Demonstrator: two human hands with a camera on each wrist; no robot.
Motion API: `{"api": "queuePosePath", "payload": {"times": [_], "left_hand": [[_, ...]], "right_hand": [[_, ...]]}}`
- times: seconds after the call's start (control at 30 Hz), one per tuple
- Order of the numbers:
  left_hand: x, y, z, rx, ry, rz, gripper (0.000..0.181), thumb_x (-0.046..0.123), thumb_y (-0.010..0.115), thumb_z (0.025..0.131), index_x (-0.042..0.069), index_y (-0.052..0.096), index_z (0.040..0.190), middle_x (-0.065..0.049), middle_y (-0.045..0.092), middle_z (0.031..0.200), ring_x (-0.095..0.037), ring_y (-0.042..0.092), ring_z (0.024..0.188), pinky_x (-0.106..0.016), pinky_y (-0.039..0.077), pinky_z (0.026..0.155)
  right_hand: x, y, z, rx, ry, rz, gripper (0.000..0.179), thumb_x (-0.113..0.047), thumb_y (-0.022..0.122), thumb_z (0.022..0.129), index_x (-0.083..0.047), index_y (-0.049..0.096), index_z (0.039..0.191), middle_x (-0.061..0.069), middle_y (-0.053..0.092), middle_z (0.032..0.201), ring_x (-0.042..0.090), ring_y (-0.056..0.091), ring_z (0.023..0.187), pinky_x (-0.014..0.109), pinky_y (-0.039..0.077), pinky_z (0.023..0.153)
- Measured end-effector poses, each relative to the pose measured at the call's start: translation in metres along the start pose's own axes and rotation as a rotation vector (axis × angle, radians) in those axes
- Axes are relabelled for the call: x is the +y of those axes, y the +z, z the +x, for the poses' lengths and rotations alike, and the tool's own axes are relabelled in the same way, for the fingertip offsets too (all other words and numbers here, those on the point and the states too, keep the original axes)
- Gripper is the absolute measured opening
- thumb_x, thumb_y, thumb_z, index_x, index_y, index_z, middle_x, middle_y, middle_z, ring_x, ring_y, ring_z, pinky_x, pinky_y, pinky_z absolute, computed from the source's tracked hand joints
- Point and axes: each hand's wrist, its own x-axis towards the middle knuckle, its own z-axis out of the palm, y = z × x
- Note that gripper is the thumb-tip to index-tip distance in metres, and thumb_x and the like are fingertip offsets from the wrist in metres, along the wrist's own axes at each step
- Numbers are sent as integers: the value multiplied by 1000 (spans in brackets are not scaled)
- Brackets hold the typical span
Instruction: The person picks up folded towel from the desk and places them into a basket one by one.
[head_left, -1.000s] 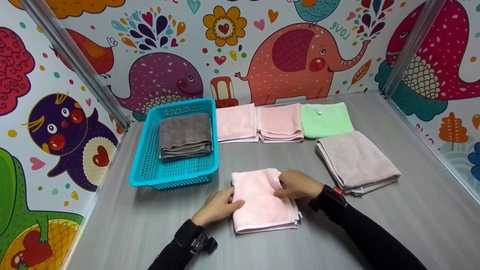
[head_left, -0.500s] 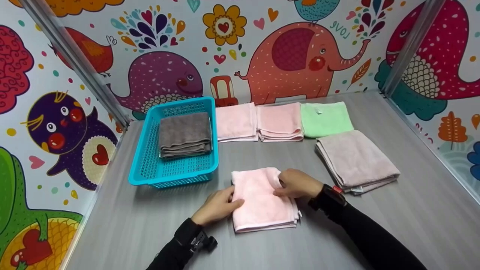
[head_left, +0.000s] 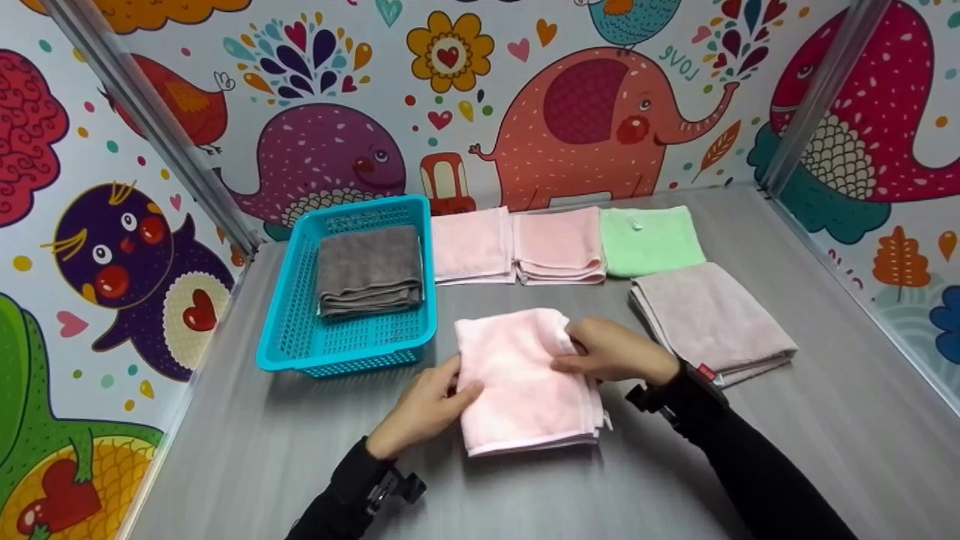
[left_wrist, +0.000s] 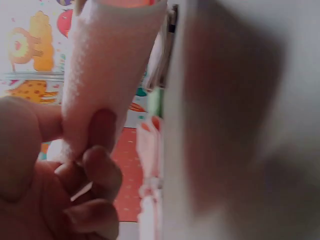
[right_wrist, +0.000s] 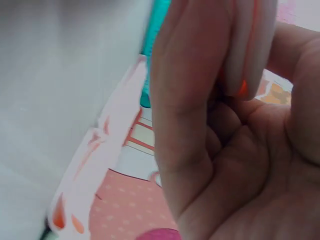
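The folded pink towel (head_left: 514, 397) runs lengthwise roughly twelve to six. The left hand (head_left: 420, 409) pinches its nine-o'clock edge — the right hand (head_left: 622, 354), its two-o'clock.

Pink towel (head_left: 525, 382), folded to a layered rectangle, pale hem (head_left: 536, 445), small white tag (head_left: 607, 421) at corner farthest from blue basket (head_left: 367, 364). Gripped in both hands (head_left: 426, 403) (head_left: 616, 352), raised off counter (head_left: 525, 499), front-right of basket.

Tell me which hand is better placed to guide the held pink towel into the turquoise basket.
Probably the left hand: it grips the held pink towel on the side nearer the turquoise basket. The right hand grips the opposite side.
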Motion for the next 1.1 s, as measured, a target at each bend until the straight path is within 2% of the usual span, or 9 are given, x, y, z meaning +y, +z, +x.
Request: {"api": "queuePosePath", "payload": {"times": [0.1,0.3,0.47,0.6,0.8,0.93,1.03,1.1], "left_hand": [[8,-4,-1,21,13,20,29,34,63,103,8,65,115,1,69,82,-4,56,70,-24,45,61],[13,-15,-5,53,9,47,30,33,63,103,7,65,118,1,68,82,-4,56,71,-24,46,62],[22,-38,3,93,20,70,32,33,64,103,9,64,125,0,70,86,-7,59,71,-25,49,61],[28,-61,15,135,-5,144,29,34,62,104,11,63,122,0,70,84,-10,58,67,-28,47,58],[14,-91,30,274,-77,241,30,34,60,105,9,63,121,-5,70,82,-17,62,69,-37,47,61],[0,-104,36,365,-81,347,24,31,60,105,7,58,108,-4,54,68,-20,52,60,-35,36,55],[-8,-114,41,398,-81,398,23,28,60,106,7,52,102,-4,44,63,-21,45,53,-34,29,52],[-12,-122,44,412,-94,399,22,26,59,106,6,52,104,-5,46,64,-23,46,54,-35,30,53]], "right_hand": [[-4,-7,-4,2,-7,4,36,-31,75,95,-12,55,72,-7,49,64,5,46,55,24,40,54],[-9,-11,3,4,-12,10,34,-31,74,96,-11,57,74,-6,51,65,5,48,56,24,41,55],[-17,-25,20,22,-19,33,31,-30,73,97,-12,58,78,-5,53,68,7,50,58,26,43,56],[-26,-39,42,36,-15,33,30,-32,73,97,-12,57,81,-3,53,69,10,52,60,28,45,58],[-41,-47,90,32,17,65,31,-34,71,99,-10,59,83,3,60,71,13,59,59,28,48,57],[-50,-49,119,18,52,129,31,-35,70,100,-8,59,89,5,63,75,13,62,58,26,49,55],[-55,-51,137,34,64,154,31,-35,71,99,-9,60,90,6,61,75,13,61,59,26,50,57],[-58,-52,149,56,58,169,31,-35,72,98,-8,60,90,5,60,75,13,61,58,28,51,57]]}}
